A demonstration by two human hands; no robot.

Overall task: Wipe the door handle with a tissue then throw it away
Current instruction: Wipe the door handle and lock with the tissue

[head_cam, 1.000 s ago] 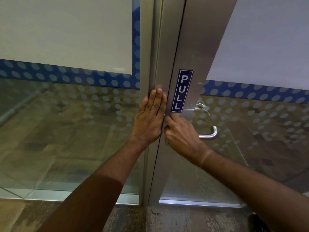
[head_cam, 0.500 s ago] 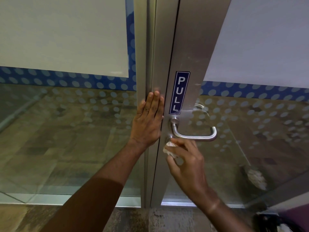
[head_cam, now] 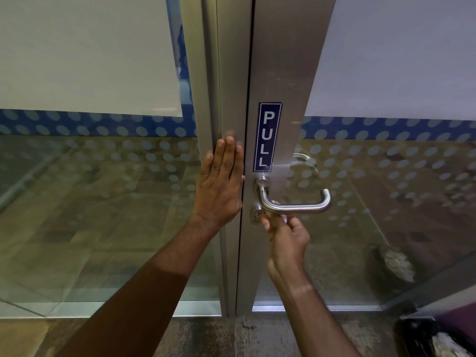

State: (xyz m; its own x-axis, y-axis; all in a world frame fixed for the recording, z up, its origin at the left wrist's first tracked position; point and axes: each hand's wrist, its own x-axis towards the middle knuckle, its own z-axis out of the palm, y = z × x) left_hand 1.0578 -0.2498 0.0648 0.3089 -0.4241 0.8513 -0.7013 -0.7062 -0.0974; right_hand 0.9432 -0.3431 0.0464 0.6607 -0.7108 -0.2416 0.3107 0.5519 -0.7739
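Note:
A brushed-steel lever door handle (head_cam: 296, 206) sticks out from the metal door stile under a blue PULL sign (head_cam: 268, 136). My right hand (head_cam: 286, 237) reaches up from below and touches the underside of the lever near the keyhole (head_cam: 256, 216). Its fingers pinch a white tissue (head_cam: 277, 203), of which only a small bit shows behind the lever. My left hand (head_cam: 221, 182) lies flat, fingers together, against the metal door frame (head_cam: 231, 73) just left of the handle.
Glass panels with a blue dotted band and frosted upper parts flank the frame. A black bin with a dark liner (head_cam: 435, 338) stands at the bottom right corner on the floor. A second handle (head_cam: 305, 158) shows through the glass.
My right hand came off the top of the handle, dropped below it with the tissue, and has now risen to the lever's underside. My left hand stayed on the frame.

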